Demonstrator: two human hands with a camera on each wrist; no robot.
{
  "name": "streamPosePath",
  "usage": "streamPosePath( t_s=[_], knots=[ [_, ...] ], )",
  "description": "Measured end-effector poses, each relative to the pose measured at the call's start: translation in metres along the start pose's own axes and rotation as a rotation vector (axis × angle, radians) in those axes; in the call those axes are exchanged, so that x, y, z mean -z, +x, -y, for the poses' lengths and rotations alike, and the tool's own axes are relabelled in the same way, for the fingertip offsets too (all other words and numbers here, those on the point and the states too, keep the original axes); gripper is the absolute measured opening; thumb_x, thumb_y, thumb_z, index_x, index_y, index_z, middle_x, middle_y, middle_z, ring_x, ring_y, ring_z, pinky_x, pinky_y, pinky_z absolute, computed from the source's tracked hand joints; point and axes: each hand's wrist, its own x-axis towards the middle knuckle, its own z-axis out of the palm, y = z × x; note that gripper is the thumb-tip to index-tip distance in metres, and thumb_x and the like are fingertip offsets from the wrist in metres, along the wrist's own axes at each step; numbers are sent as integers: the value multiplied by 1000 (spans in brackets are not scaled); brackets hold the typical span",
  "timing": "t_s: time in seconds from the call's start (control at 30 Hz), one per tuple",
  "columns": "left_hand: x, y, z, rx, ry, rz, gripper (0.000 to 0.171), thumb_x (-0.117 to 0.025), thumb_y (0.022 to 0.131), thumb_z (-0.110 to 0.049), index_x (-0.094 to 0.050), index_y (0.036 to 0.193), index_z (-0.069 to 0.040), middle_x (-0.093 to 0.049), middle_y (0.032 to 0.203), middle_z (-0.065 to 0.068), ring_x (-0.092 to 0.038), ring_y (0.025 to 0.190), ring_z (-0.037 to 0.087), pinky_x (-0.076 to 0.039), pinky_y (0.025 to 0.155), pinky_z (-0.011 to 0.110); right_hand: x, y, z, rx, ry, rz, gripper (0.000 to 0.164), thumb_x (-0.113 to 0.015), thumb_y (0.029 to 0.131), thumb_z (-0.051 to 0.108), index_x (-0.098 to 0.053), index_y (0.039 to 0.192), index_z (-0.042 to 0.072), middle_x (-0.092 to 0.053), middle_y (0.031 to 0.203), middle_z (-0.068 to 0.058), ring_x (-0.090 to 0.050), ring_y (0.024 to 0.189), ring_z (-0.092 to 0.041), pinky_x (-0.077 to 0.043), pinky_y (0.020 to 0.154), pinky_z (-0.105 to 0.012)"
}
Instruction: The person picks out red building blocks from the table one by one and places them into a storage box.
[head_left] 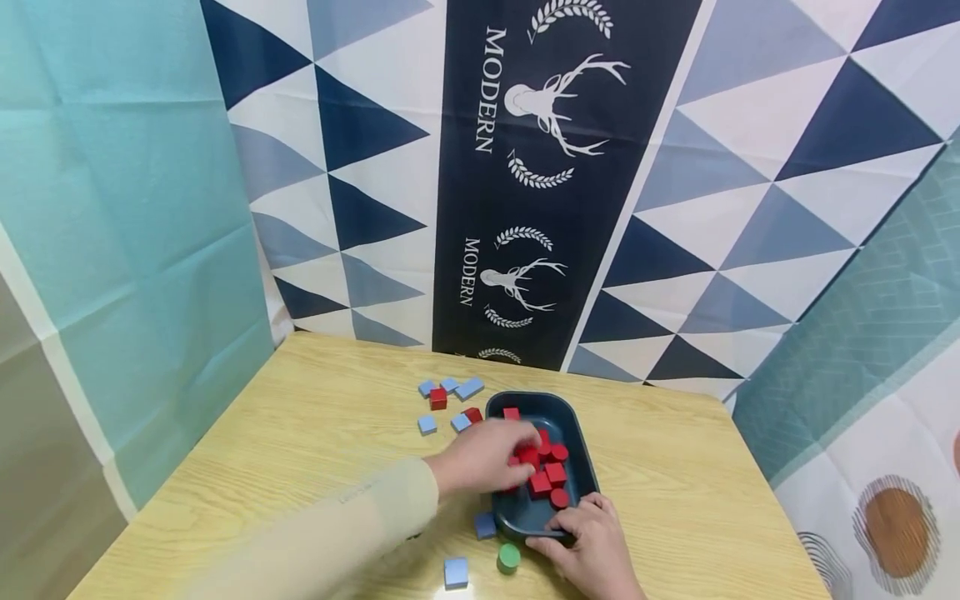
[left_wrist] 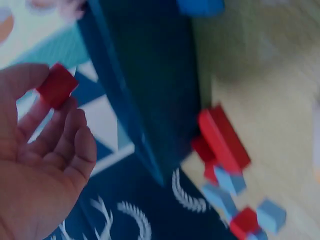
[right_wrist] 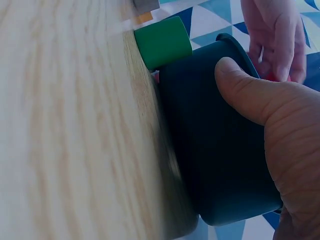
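Observation:
My left hand (head_left: 489, 457) reaches over a dark blue tray (head_left: 553, 408). Between its thumb and fingertips it pinches a red block (left_wrist: 57, 86), seen in the left wrist view. Several red cubes and cylinders, among them a red cylinder (head_left: 558, 498), lie in the tray. At the tray's near right corner my right hand (head_left: 592, 546) grips the rim; in the right wrist view its thumb (right_wrist: 235, 75) lies over the wall. A green cylinder (head_left: 508, 558) stands on the table just outside the near end, close to the right hand.
Light blue blocks lie left of the tray: one (head_left: 485, 525) beside its near corner, another (head_left: 456, 572) nearer the front. Farther back, several blue pieces (head_left: 469, 388) are grouped with a red cube (head_left: 438, 398). A patterned cloth (head_left: 375, 167) hangs behind the wooden table (head_left: 315, 400).

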Motion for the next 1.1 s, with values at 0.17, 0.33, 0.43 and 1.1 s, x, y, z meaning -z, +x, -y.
streamPosePath(
  t_s=[0.17,0.33,0.43,1.1],
  knots=[
    [-29,8,-7,-71,148,179,26,-76,86,-33,-66,110,-29,-60,87,-15,-50,75,3,-49,68,22,-1,1,2,12,-1,-10,27,-90,64,45,-68,66,31,-53,64,30,-47,63,1,-37,82,-41],
    [-43,15,-2,-67,361,182,27,-79,83,-36,-67,106,-27,-60,85,-12,-52,74,6,-51,72,25,-1,2,1,8,-13,-7,27,-89,65,48,-67,66,31,-53,64,30,-47,64,1,-37,83,-41],
    [-49,17,2,-32,448,119,32,-79,83,-39,-67,109,-25,-61,92,-8,-53,77,9,-52,74,27,-2,2,1,17,-15,-9,27,-87,66,50,-67,66,31,-53,64,30,-47,64,1,-37,83,-41],
    [-72,22,10,-1,520,10,28,-71,86,-49,-69,71,-26,-59,62,-12,-52,60,6,-49,59,24,-2,1,2,-31,-14,30,31,-81,70,60,-68,67,32,-52,63,31,-47,63,0,-36,84,-41]
  ],
)
